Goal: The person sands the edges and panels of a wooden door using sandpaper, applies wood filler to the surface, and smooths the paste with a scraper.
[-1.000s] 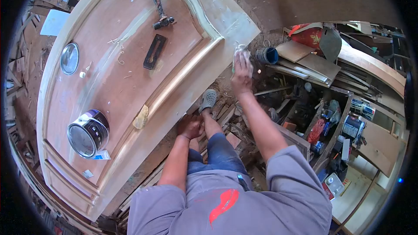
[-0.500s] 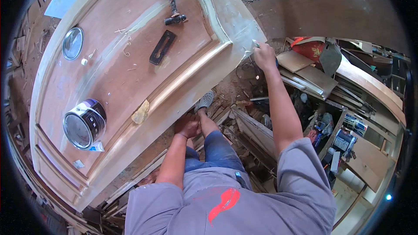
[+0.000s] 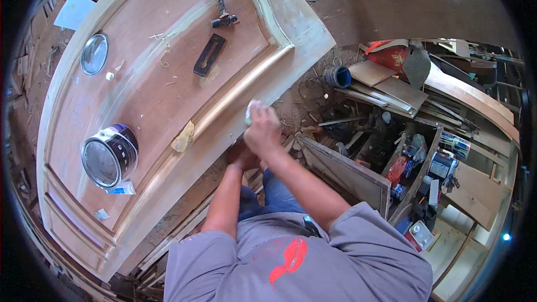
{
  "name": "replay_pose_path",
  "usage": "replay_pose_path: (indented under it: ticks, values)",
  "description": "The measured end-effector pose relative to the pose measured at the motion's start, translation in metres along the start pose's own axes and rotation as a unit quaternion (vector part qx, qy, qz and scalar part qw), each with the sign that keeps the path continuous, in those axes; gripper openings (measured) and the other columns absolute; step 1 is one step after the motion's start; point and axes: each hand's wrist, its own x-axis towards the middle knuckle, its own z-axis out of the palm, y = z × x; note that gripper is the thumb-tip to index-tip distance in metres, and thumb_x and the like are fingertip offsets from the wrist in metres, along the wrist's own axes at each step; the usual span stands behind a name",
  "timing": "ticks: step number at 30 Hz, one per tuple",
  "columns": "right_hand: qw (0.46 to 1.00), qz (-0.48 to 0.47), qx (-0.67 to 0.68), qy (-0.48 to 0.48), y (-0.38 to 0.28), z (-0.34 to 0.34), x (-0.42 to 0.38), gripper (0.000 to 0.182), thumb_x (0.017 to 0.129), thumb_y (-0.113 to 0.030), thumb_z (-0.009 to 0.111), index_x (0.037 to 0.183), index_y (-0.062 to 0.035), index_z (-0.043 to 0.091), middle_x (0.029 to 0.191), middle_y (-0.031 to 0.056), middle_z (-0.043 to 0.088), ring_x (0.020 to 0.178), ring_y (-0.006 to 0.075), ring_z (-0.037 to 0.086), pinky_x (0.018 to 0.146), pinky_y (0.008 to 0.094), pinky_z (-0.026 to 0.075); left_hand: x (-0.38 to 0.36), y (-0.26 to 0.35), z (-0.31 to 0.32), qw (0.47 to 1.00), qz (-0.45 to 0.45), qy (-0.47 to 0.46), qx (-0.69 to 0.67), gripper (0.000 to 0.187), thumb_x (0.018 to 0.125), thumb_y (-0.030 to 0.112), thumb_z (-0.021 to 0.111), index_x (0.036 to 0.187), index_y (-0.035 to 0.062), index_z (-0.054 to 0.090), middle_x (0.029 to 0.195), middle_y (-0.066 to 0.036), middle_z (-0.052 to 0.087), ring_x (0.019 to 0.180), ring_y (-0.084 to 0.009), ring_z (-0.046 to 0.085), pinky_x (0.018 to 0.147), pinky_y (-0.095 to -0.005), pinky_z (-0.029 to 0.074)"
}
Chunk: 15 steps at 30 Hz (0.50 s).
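Note:
A large curved wooden panel (image 3: 184, 72) with raised mouldings and pale filler streaks lies in front of me. My right hand (image 3: 263, 130) is closed above its near border, fingers round a small whitish-green putty-smeared piece (image 3: 249, 112) whose kind I cannot make out. My left hand (image 3: 241, 157) is low at the panel's near edge, its fingers hidden partly by my right wrist. On the panel lie a hammer (image 3: 224, 20), a black slotted block (image 3: 210, 55), a paint can (image 3: 110, 156), a round metal lid (image 3: 94, 55) and a yellowish lump (image 3: 183, 137) on the moulding.
A blue-rimmed bucket (image 3: 337, 76) stands beyond the panel's right corner, beside stacked boards (image 3: 386, 86). An open wooden box (image 3: 391, 176) with tools and bottles is at right. A brown curved board (image 3: 408, 8) extends across the back right. Wood scraps litter the floor.
My right hand has moved from the panel's far right corner back toward me, over the near border. The bucket it was covering now shows. My left hand stays low by the edge.

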Motion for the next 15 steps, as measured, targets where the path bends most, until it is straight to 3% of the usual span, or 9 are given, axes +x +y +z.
replay_pose_path:
  ticks: [3,6,8,9,10,11,12,13,15]
  values:
    - [0.998,-0.044,0.027,-0.029,-0.034,0.009,-0.04,0.057,0.08,-0.006,0.059,0.134,0.0128,0.056,0.132,0.0289,0.063,0.118,0.0436,0.06,0.105,0.0476,0.05,-0.004,0.006,-0.019,1.0,0.009,0.019,0.007,0.045,0.079,0.03,0.068,0.12,0.0108,0.072,0.121,-0.018,0.072,0.114,-0.0372,0.068,0.102,-0.0486,0.053]
    - [0.994,-0.091,0.055,-0.033,-0.047,0.011,-0.065,0.055,0.08,-0.006,0.059,0.134,0.0066,0.061,0.124,0.0269,0.067,0.114,0.0426,0.063,0.102,0.047,0.052,-0.01,0.008,-0.022,0.999,0.017,0.033,0.015,0.046,0.079,0.029,0.068,0.121,0.0103,0.071,0.119,-0.019,0.073,0.112,-0.0376,0.069,0.103,-0.0484,0.052]
    - [0.985,-0.016,0.144,-0.096,-0.034,-0.021,-0.049,0.049,0.079,-0.005,0.058,0.127,0.0006,0.067,0.117,0.0253,0.069,0.109,0.0418,0.065,0.099,0.0476,0.053,-0.011,0.012,-0.026,0.998,0.027,0.047,0.021,0.046,0.078,0.028,0.068,0.121,0.0099,0.071,0.117,-0.02,0.073,0.111,-0.0379,0.069,0.104,-0.0482,0.051]
    - [0.974,0.021,0.186,-0.131,-0.019,-0.037,-0.038,0.047,0.079,-0.004,0.058,0.124,-0.0023,0.069,0.114,0.0244,0.07,0.106,0.0413,0.066,0.097,0.0479,0.054,-0.013,0.016,-0.031,0.998,0.033,0.055,0.023,0.047,0.078,0.028,0.068,0.121,0.0097,0.071,0.117,-0.02,0.073,0.11,-0.0381,0.069,0.104,-0.0481,0.051]
    - [0.984,0.02,0.177,0.01,0.018,-0.021,-0.024,0.029,0.08,-0.004,0.057,0.103,-0.0072,0.074,0.101,0.0229,0.071,0.097,0.0422,0.067,0.087,0.0497,0.055,-0.015,0.021,-0.038,0.997,0.039,0.062,0.021,0.047,0.078,0.028,0.068,0.121,0.0096,0.071,0.116,-0.02,0.074,0.11,-0.0382,0.069,0.105,-0.0481,0.05]
    - [0.985,0.049,0.158,-0.045,0.056,-0.048,0.013,0.015,0.083,-0.006,0.057,0.088,-0.0033,0.071,0.093,0.0233,0.071,0.089,0.0432,0.067,0.08,0.0503,0.054,-0.017,0.031,-0.054,0.997,0.037,0.065,0.019,0.047,0.078,0.027,0.068,0.122,0.0094,0.071,0.116,-0.02,0.074,0.109,-0.0384,0.069,0.105,-0.048,0.05]
    - [0.987,0.075,0.143,-0.004,0.085,-0.072,0.048,0.014,0.087,-0.009,0.058,0.085,0.0,0.069,0.084,0.0236,0.069,0.081,0.0427,0.067,0.074,0.049,0.053,-0.017,0.039,-0.067,0.999,0.009,0.05,0.012,0.043,0.078,0.026,0.067,0.117,0.0088,0.072,0.108,-0.019,0.075,0.103,-0.0388,0.07,0.101,-0.0488,0.052]
    - [0.988,0.09,0.122,0.008,0.118,-0.092,0.081,0.023,0.082,-0.011,0.059,0.095,-0.0007,0.075,0.084,0.0305,0.067,0.081,0.0498,0.066,0.075,0.0559,0.054,-0.019,0.042,-0.071,0.999,-0.017,0.033,0.006,0.039,0.078,0.026,0.066,0.113,0.0083,0.072,0.101,-0.018,0.076,0.097,-0.0393,0.071,0.096,-0.0497,0.053]
    - [0.988,0.123,0.088,0.019,0.183,-0.109,0.134,0.029,0.088,-0.018,0.055,0.1,-0.0004,0.074,0.098,0.0309,0.071,0.095,0.0502,0.068,0.081,0.0553,0.055,-0.015,0.027,-0.042,1.0,-0.009,0.013,-0.001,0.038,0.078,0.025,0.066,0.112,0.0081,0.071,0.102,-0.019,0.076,0.096,-0.0392,0.071,0.094,-0.0506,0.054]
